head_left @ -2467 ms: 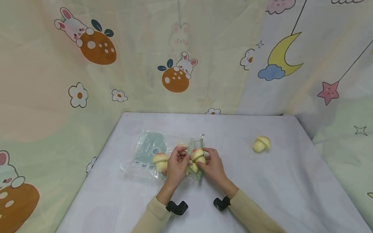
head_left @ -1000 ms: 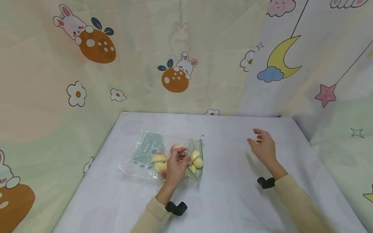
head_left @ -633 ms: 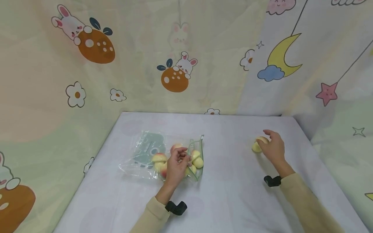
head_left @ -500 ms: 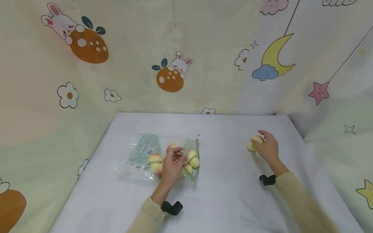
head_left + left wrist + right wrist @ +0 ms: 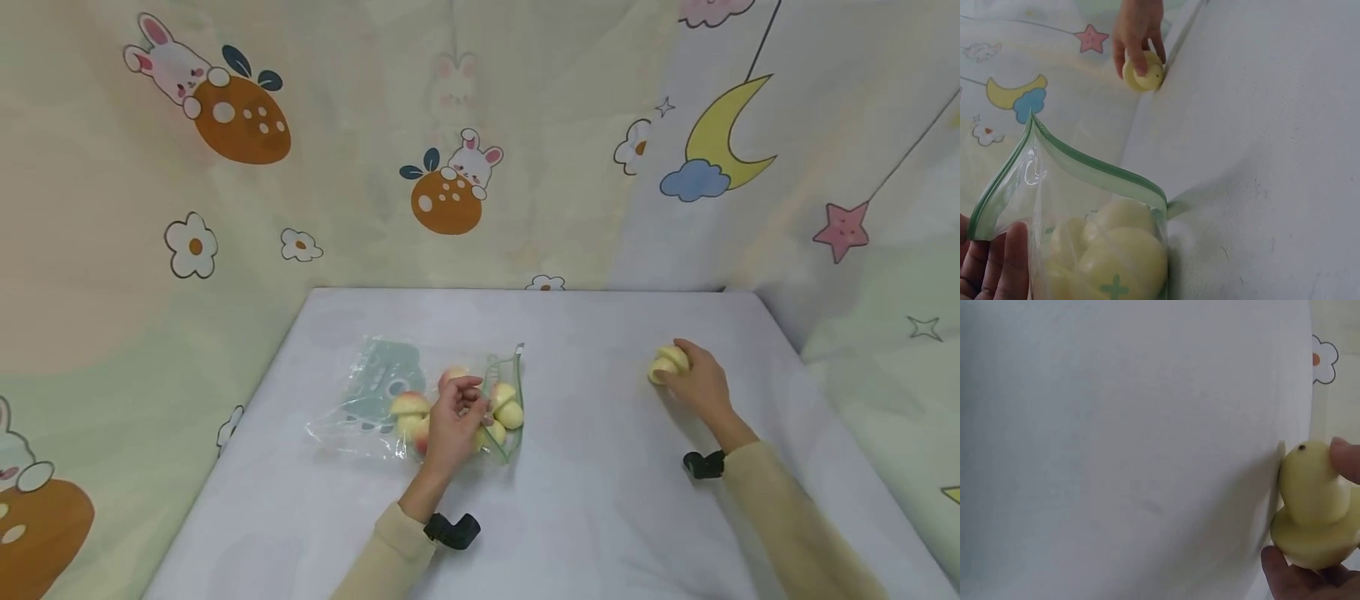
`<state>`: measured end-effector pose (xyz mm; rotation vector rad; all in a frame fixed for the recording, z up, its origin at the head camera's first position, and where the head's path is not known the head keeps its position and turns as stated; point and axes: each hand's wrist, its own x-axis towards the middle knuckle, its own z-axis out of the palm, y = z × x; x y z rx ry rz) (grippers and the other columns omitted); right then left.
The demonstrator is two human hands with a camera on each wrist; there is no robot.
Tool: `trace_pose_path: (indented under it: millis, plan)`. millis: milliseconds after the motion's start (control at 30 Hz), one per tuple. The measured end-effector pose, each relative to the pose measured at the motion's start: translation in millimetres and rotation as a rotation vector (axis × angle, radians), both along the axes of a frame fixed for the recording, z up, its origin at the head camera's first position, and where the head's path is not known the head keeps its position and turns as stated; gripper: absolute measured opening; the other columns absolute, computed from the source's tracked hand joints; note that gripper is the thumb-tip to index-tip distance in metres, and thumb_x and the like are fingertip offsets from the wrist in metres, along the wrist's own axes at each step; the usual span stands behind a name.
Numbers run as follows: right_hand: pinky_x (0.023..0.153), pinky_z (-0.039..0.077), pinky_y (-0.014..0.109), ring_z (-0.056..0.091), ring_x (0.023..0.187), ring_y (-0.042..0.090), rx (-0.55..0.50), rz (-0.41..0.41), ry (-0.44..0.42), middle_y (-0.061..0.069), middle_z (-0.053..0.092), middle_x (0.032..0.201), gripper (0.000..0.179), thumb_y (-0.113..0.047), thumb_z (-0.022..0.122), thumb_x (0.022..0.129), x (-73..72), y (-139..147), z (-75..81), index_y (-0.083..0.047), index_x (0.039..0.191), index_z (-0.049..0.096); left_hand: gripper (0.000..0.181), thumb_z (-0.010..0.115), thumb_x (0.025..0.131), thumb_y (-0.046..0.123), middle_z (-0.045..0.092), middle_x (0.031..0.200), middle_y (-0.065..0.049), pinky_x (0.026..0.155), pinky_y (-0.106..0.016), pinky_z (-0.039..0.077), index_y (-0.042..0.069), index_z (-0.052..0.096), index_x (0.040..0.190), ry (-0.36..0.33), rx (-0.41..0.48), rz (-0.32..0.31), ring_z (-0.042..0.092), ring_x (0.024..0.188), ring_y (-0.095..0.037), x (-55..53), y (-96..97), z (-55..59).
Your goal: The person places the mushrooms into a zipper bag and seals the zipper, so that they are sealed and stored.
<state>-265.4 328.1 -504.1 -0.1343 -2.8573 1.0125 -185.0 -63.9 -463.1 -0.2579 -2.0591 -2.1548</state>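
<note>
A clear zip bag with a green seal lies left of centre on the table. Several toy mushrooms, pale yellow with pinkish caps, show inside it. My left hand holds the bag's near edge by the mouth; in the left wrist view the green rim gapes and fingers curl at its lower left. Over at the right, my right hand grips another toy mushroom. Thumb and fingers sit on opposite sides of this mushroom in the right wrist view, close over the cloth.
A white cloth covers the table. Behind and beside it hangs a printed curtain with rabbits, flowers and a moon. A pale green dinosaur-like print covers the bag's left part. Black wrist cameras sit on both wrists.
My right hand set a mushroom down at the bag's mouth, moved right to the lone mushroom and closed its fingers around it. The left hand has stayed at the bag.
</note>
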Motion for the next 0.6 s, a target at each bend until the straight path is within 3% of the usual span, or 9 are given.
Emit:
trace_pose_path:
  millis: [233, 600]
  plan:
    - [0.088, 0.04, 0.062, 0.046, 0.111, 0.049, 0.027, 0.041, 0.055, 0.037, 0.043, 0.131, 0.078, -0.015, 0.075, 0.082, -2.7, 4.4, -8.7, 0.011, 0.143, 0.032, 0.027, 0.056, 0.091, -0.012, 0.058, 0.094, -0.028, 0.066, -0.038, 0.059, -0.012, 0.052, 0.117, -0.004, -0.023, 0.009, 0.061, 0.082, -0.038, 0.3, 2.0, 0.3]
    - [0.074, 0.042, 0.048, 0.049, 0.098, 0.041, 0.043, -0.023, 0.06, 0.033, 0.047, 0.121, 0.082, -0.024, 0.082, 0.077, -0.6, 2.5, -8.8, 0.01, 0.137, 0.037, 0.028, 0.057, 0.091, -0.011, 0.058, 0.095, -0.027, 0.067, -0.044, 0.058, -0.012, 0.052, 0.118, 0.002, -0.022, -0.002, 0.06, 0.085, -0.046, -0.1, 0.9, 0.1]
